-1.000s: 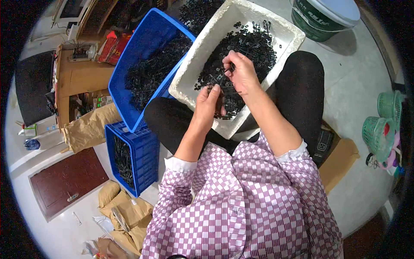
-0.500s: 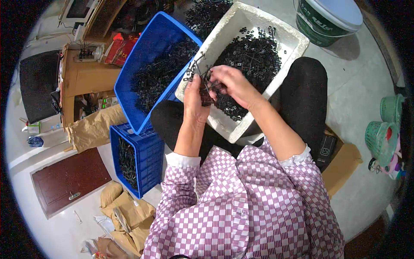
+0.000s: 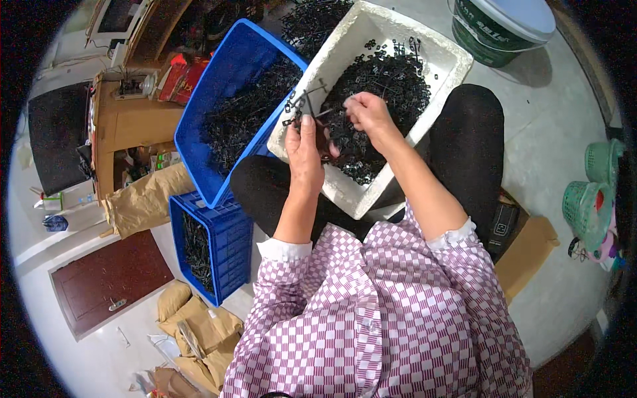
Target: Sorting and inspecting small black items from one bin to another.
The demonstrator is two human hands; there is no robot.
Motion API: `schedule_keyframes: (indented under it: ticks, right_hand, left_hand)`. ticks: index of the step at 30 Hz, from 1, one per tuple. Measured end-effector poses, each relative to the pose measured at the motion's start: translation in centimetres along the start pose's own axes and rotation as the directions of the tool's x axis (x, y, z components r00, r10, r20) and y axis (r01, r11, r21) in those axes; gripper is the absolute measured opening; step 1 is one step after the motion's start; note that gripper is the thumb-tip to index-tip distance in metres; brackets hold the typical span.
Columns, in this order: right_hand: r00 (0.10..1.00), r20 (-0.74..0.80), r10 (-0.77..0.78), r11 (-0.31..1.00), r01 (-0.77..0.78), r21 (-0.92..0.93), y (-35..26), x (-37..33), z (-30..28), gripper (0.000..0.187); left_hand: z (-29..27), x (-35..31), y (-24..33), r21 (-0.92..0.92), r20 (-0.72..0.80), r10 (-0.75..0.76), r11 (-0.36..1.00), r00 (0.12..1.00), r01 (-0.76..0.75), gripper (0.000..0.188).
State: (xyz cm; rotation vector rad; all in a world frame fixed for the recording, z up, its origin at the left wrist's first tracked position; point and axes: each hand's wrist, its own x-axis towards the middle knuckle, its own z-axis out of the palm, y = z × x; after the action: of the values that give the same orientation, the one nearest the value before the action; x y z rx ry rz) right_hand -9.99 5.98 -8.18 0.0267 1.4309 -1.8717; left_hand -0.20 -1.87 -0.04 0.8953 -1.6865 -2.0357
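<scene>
A white foam box [image 3: 292, 142] lies between my knees, holding a heap of small black plastic pieces [image 3: 391, 83]. Over its left side, my left hand [image 3: 305, 156] is closed around a few thin black plastic pieces [image 3: 306, 101] with stems and small square ends, which stick out past the thumb. My right hand [image 3: 373, 121] hovers above the heap, apart from the left one. Its fingers are curled together, and whatever they may pinch is too small to make out. Left of the box leans a large blue bin [image 3: 199, 99] full of similar black pieces.
A smaller blue crate [image 3: 232, 259] with black pieces stands at my left, near brown paper sacks [image 3: 202, 325]. More black pieces [image 3: 312, 23] are heaped behind the box. A green bucket [image 3: 491, 43] is at far right, green baskets [image 3: 587, 212] farther right, an opened carton [image 3: 531, 259] by my right knee.
My right hand has moved right, away from the left hand, and is now over the heap in the foam box. My left hand stays in place with its black pieces.
</scene>
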Motion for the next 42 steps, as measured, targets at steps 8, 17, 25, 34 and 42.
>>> schedule_keyframes:
  ticks: [8, 17, 25, 34, 42]
  right_hand:
    - [0.862, 0.494, -0.111, 0.986, 0.158, -0.056, -2.3, -3.3, 1.6, 0.012]
    - [0.995, 0.097, 0.032, 0.831, -0.080, 0.550, -0.2, -2.0, 1.1, 0.015]
    - [0.949, 0.312, -0.041, 0.881, -0.114, 0.460, -1.2, -3.6, 1.9, 0.015]
    - [0.908, 0.406, -0.108, 0.977, 0.022, 0.210, -1.2, -4.3, 2.6, 0.010]
    - [0.888, 0.077, -0.453, 0.776, 0.435, -0.456, 2.2, -0.4, 1.2, 0.010]
  left_hand:
    - [-1.0, 1.0, -0.9, 0.014, -0.057, 0.089, 0.996, 0.994, -0.089, 0.023]
    - [1.0, -0.2, -1.3, 0.090, 0.045, 0.068, 0.993, 0.997, -0.072, 0.023]
    - [-0.9, 2.0, 0.2, -0.220, -0.172, 0.044, 0.972, 0.984, -0.082, 0.022]
    - [-1.2, 2.0, -0.8, -0.158, -0.157, 0.133, 0.975, 0.979, -0.158, 0.021]
    - [0.2, 0.6, 0.4, -0.188, -0.130, 0.106, 0.974, 0.986, -0.129, 0.021]
